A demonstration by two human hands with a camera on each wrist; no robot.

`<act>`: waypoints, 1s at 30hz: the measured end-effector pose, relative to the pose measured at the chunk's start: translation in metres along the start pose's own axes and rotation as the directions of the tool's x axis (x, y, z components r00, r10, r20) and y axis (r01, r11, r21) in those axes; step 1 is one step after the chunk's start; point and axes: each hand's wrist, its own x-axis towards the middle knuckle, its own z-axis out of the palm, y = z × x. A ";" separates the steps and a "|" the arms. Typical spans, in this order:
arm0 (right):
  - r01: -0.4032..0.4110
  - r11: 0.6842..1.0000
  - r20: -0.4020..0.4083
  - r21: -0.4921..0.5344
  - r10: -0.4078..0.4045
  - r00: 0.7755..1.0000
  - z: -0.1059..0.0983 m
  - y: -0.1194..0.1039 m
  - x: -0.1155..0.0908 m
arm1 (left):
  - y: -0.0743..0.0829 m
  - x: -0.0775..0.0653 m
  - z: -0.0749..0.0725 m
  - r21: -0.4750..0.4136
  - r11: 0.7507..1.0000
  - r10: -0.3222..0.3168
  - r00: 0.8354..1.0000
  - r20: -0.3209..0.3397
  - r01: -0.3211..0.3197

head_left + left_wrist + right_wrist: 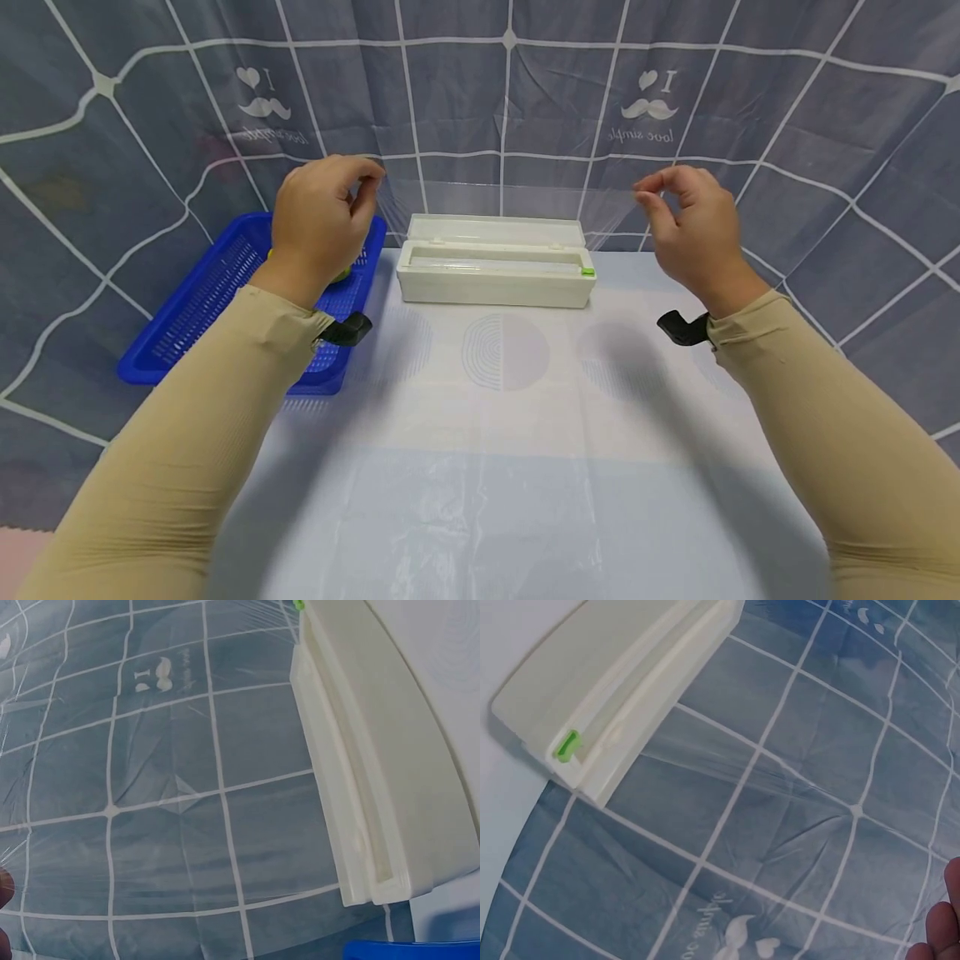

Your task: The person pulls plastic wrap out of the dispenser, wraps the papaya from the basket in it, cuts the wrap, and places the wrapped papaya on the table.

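Observation:
Between my raised hands stretches a clear sheet of cling film (468, 200), its upper edge showing as a faint shiny line. My left hand (322, 217) pinches one side of it between thumb and fingers. At the opposite side my right hand (693, 227) pinches it in the same way. Below and between them sits a white cling film dispenser (495, 287) on the table, its lid tipped back and a green slider (587, 272) at its right end. Fine creases run through the film near the left fingertips (5, 890) in the left wrist view.
A blue plastic basket (138, 371) stands left of the dispenser, partly behind the left forearm. Something yellow-green (342, 275) shows inside it, mostly hidden by the wrist. A grey checked curtain (457, 92) hangs behind the table (510, 508), which has a pale patterned cover.

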 end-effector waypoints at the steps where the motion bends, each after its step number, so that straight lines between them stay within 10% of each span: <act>1: 0.004 1.000 0.000 0.003 -0.004 1.000 -0.001 -0.001 -0.001 | 0.000 -0.001 -0.001 -0.002 1.000 0.003 1.000 -0.003 -0.003; 17: -0.009 1.000 0.039 0.026 0.008 0.999 -0.017 -0.012 -0.013 | 0.001 -0.012 -0.009 -0.064 0.992 0.101 0.990 -0.095 -0.107; 30: -0.079 0.997 0.126 0.026 0.075 0.989 -0.029 -0.015 -0.032 | 0.004 -0.031 -0.026 -0.181 0.980 0.084 0.996 0.024 -0.078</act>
